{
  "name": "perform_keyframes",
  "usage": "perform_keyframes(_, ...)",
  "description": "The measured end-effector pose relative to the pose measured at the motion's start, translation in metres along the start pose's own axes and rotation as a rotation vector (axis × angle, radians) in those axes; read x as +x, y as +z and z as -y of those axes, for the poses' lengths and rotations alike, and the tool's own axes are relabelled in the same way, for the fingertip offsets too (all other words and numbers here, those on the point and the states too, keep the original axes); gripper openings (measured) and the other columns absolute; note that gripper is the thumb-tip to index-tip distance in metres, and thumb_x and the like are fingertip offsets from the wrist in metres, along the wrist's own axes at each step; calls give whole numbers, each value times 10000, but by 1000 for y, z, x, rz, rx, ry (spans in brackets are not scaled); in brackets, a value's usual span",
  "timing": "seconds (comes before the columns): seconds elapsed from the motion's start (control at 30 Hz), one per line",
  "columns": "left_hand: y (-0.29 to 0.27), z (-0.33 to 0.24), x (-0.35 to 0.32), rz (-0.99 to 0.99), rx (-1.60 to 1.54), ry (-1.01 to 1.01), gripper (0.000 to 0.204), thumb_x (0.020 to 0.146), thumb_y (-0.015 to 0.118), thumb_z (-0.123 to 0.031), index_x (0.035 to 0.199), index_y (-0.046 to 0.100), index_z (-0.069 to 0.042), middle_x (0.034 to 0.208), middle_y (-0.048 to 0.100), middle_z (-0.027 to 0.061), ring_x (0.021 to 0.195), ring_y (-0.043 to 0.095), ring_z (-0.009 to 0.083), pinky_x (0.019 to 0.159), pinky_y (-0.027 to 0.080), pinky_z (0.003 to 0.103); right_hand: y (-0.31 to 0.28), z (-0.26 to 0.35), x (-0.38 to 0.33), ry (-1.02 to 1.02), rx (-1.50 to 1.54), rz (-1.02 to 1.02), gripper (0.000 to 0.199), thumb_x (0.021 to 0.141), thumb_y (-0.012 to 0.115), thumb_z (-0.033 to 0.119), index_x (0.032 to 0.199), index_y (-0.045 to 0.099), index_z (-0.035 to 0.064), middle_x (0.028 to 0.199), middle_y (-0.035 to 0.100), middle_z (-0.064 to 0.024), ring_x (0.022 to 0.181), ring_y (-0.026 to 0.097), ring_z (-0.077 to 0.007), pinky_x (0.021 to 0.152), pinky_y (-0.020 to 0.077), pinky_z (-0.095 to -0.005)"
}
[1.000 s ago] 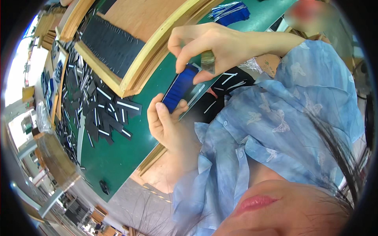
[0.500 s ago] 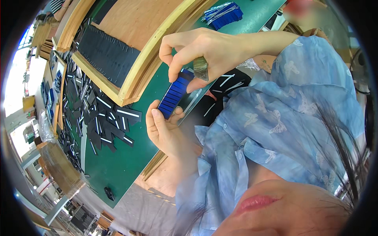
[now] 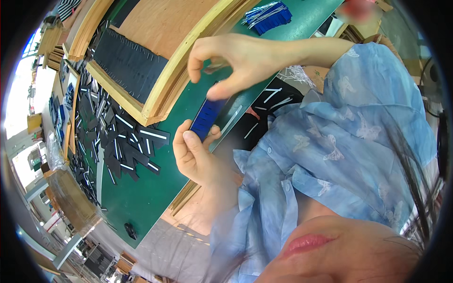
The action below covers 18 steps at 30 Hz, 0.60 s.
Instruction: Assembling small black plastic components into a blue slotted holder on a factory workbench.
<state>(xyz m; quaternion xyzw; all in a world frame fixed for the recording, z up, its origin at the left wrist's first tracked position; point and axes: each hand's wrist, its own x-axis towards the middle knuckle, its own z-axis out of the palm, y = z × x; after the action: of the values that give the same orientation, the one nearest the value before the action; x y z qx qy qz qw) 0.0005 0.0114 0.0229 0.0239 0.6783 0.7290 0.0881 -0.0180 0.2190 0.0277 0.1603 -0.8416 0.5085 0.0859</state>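
My left hand (image 3: 196, 153) pinches the lower end of a flat blue strip (image 3: 205, 117) between thumb and fingers. Dark short bars cross the strip, and it is tilted, its upper end toward my other hand. My right hand (image 3: 229, 61) hovers over that upper end, its thumb close to or touching it. The index finger is bent well apart from the thumb. Behind it the other fingers are blurred, with a brownish patch among them that I cannot make out. Both hands are in front of a green table (image 3: 137, 203).
A wooden frame (image 3: 158, 96) holds a row of black strips (image 3: 127, 61). Black pieces with white strips (image 3: 125, 141) lie heaped at left. A blue bundle with silvery rods (image 3: 268, 18) sits at the far edge. A small black object (image 3: 130, 231) is near the front corner. Another person's striped sleeve (image 3: 67, 8) shows.
My right hand has loosened its fingers from the blue strip's upper end and shifted slightly up and left. The olive-brown piece seen near its palm has turned out of clear sight. My left hand keeps its pinch.
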Motion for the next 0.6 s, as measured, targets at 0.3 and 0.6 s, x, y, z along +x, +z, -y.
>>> perform_keyframes(0.3, -2, -3, 1, 6, -74, 26, 293, 965, 488, -191, 1083, 523, 74, 877, 616, 146, 693, 623, 156, 627, 533, 224, -6, -4, -7, 95, -181, -11, 394, 748, 708, 418, 754, 612, 36, 798, 600, -68, 736, 568, -204, 628, 437, -323)
perform_keyframes(0.6, -27, 2, 38, 241, -393, -56, 226, 949, 527, -218, 1028, 544, -6, 934, 597, 56, 807, 538, 118, 702, 426, 269, -7, 1, 8, 100, 672, -27, 188, 774, 714, 103, 955, 686, 60, 920, 530, -6, 755, 469, -71, 622, 361, -211)
